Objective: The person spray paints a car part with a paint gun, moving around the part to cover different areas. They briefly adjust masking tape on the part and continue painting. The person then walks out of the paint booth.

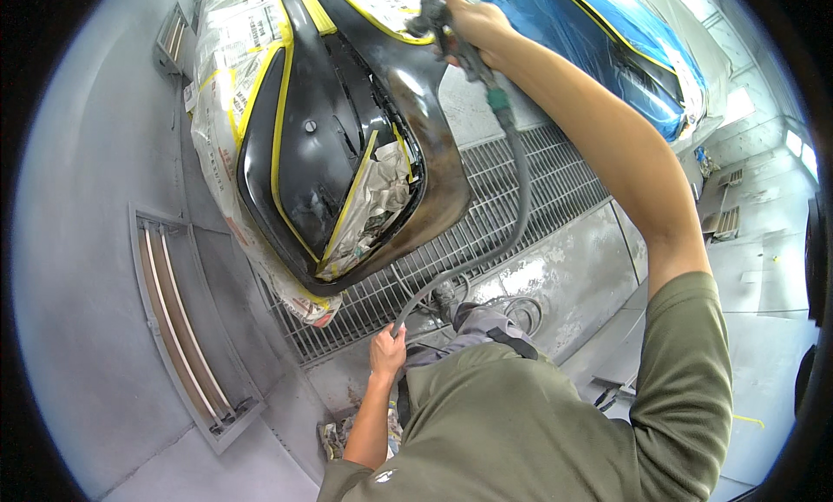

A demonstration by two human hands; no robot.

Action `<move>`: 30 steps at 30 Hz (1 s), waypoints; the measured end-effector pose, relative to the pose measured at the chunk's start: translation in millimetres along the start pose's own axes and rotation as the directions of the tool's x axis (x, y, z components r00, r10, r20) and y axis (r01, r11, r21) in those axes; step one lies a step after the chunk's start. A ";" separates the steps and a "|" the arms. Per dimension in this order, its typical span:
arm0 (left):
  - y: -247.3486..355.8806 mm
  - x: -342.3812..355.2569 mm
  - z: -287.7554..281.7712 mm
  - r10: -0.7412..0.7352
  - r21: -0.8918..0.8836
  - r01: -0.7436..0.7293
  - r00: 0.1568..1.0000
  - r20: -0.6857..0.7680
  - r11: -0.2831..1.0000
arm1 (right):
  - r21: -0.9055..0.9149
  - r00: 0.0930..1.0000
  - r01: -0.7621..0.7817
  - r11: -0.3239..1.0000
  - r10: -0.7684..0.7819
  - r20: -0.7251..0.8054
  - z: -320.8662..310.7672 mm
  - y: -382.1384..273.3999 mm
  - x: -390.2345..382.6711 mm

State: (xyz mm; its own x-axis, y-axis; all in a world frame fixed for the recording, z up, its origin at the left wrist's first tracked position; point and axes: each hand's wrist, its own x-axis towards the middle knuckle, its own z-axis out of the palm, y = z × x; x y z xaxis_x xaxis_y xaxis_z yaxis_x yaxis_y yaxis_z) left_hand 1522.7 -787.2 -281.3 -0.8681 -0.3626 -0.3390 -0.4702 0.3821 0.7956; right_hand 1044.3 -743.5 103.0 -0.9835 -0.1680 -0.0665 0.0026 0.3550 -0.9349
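Observation:
High at the top of the view, my right hand (480,26) is wrapped round the grip of a dark spray gun (431,18), whose front is partly blurred. From a green fitting (498,99) below the grip, a grey air hose (522,190) curves down to my left hand (387,350). That hand is closed on the hose, low and near my body. Beneath the gun lies a glossy black car body (416,81) with a brownish, dull patch (444,177) along its edge. Yellow masking tape (279,146) and crumpled masking paper (377,198) cover parts of it.
A metal floor grating (547,168) runs beside the car. Coiled hose (523,314) lies near my feet. Blue masking film (599,42) wraps another car part at the upper right. Grey walls hold a framed lamp panel (191,320) on the left.

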 end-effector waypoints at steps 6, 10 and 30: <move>20.4 -3.0 -10.3 -0.080 -0.007 0.080 0.997 -0.021 0.997 | 0.053 0.992 0.053 0.997 -0.059 0.108 7.5 -4.6 14.6; 17.3 -9.1 -2.4 -0.073 0.073 0.076 0.997 -0.031 0.994 | 0.045 0.998 -0.044 0.998 0.042 0.055 -53.2 43.1 -2.3; 60.5 -24.7 27.6 -0.280 0.369 0.227 0.955 0.097 0.901 | 0.324 0.889 -0.443 0.836 0.364 0.278 -162.5 240.5 -15.7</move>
State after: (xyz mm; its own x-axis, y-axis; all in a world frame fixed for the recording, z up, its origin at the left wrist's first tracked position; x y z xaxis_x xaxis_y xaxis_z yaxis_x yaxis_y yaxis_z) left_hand 1511.3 -731.7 -238.7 -0.7129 -0.3710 -0.5951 -0.6795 0.5755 0.4552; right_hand 1031.0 -506.0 -64.1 -0.8233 -0.2759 -0.4960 0.4966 0.0730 -0.8649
